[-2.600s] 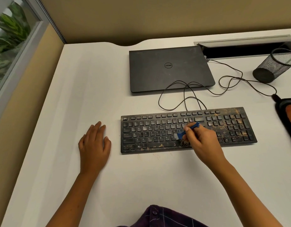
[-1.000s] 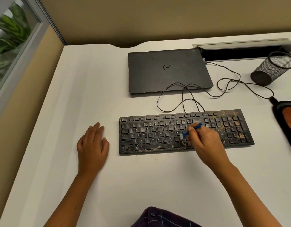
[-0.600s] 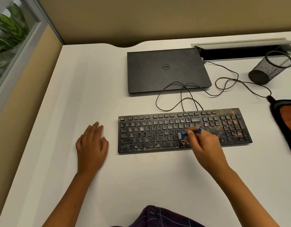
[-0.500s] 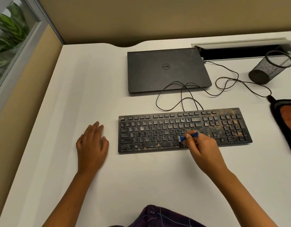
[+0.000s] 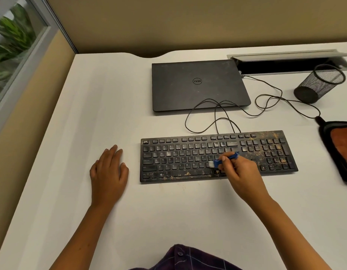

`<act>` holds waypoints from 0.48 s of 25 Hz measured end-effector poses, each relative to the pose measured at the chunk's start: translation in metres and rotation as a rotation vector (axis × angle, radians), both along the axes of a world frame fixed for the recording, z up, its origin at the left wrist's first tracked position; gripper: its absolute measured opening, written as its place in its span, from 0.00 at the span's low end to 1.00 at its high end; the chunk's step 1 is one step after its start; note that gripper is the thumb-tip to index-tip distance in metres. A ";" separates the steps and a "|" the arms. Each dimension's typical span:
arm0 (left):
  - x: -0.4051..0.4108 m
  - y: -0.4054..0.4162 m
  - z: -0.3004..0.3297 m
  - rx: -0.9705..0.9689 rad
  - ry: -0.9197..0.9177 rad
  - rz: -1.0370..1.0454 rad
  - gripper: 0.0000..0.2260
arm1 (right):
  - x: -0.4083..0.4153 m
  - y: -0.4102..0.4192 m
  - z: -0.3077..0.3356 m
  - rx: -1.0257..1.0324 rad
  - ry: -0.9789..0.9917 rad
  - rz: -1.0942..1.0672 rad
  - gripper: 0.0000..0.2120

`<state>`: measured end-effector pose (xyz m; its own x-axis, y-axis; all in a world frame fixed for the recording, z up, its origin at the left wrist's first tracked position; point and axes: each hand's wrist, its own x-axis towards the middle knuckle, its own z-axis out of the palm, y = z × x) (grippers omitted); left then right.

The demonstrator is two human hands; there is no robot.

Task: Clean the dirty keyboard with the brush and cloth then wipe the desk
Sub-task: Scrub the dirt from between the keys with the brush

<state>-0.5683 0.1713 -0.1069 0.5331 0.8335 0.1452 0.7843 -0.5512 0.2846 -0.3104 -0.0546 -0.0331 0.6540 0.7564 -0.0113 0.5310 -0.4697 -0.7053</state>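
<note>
Your right hand point(image 5: 238, 173) pinched the small blue brush point(image 5: 223, 160) between thumb and curled fingers. The handle pointed far-right, and the pale bristles pointed left and sat on the lower letter rows of the keyboard point(image 5: 188, 158), right of middle. Your left hand point(image 5: 108, 172) lay flat on the desk point(image 5: 90, 106), fingers straight and holding nothing, just left of the keyboard's left end and not touching it.

The keyboard sat mid-desk with its long axis running left to right, its near edge facing you. Brown grit was thickest on the right block: the number pad, the arrow area and the far-right corner. A thinner band ran along the spacebar row by the near edge. The left letter rows looked cleaner.

So the key relation was that the heaviest dirt lay to the right of the brush, along the keyboard's long axis, on your right hand's side. Your right hand was much the nearer one and already held the tool. My read is that brushing was partway through, and the next strokes needed to travel right over the number pad. The left hand could have steadied the left end if the board slid.

The cloth point(image 5: 342, 143), orange with a dark border, lay at the right edge of the desk, right of the keyboard and apart from it, untouched. It was nearer your right hand too.

A closed laptop point(image 5: 198, 84) sat beyond the keyboard, with the cable point(image 5: 217, 115) looped between them. A mesh pen cup point(image 5: 319, 84) lay tipped at the far right.
</note>
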 end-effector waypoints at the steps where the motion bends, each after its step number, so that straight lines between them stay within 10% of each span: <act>1: 0.000 0.000 0.000 0.001 0.000 0.001 0.23 | 0.003 0.000 0.000 -0.043 -0.035 0.007 0.12; 12: -0.001 0.001 -0.001 0.009 -0.002 -0.003 0.22 | 0.001 -0.006 0.000 0.023 0.082 0.010 0.08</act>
<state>-0.5688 0.1725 -0.1078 0.5350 0.8307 0.1537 0.7822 -0.5558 0.2815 -0.3097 -0.0601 -0.0335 0.6439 0.7637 -0.0476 0.4753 -0.4480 -0.7572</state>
